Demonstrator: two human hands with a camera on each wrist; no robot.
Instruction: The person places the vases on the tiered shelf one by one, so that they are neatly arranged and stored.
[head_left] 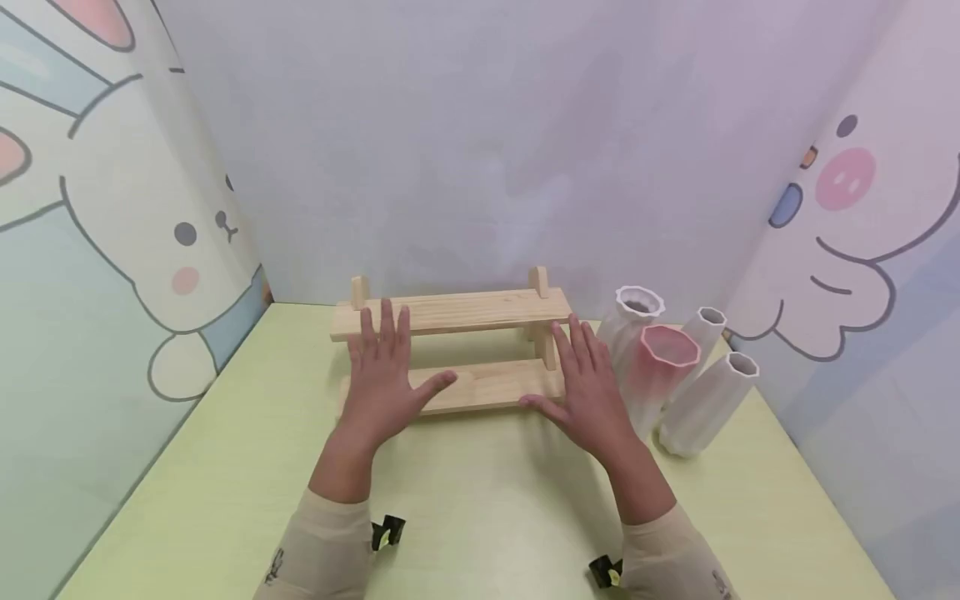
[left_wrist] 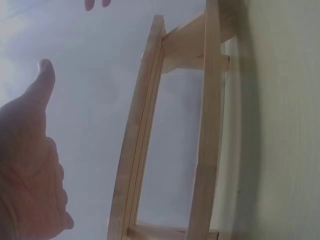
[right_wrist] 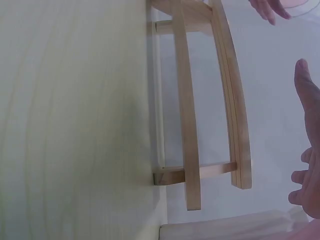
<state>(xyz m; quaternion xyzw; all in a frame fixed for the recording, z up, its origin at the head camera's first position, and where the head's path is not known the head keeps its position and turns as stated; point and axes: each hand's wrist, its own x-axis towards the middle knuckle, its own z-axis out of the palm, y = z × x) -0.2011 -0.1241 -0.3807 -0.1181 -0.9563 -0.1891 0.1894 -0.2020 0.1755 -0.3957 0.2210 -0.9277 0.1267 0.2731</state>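
My left hand (head_left: pixel 382 387) is held over the left end of a two-tier wooden shelf (head_left: pixel 450 312), fingers straight and thumb spread inward. My right hand (head_left: pixel 588 392) mirrors it by the shelf's right end, its fingers also straight. Both palms are empty. In the left wrist view the left hand (left_wrist: pixel 30 170) stands apart from the shelf (left_wrist: pixel 212 120). A gap likewise separates the right hand (right_wrist: pixel 312 150) from the shelf (right_wrist: pixel 187 110) in the right wrist view. Just right of the right hand stand a pink vase (head_left: pixel 663 358) and several white vases (head_left: pixel 708 408).
Everything stands on a pale yellow-green table (head_left: pixel 480 508). A grey-lilac wall (head_left: pixel 480 150) rises behind the shelf. Side panels carry a cartoon rabbit (head_left: pixel 142 217) on the left and a cartoon pig (head_left: pixel 847 217) on the right.
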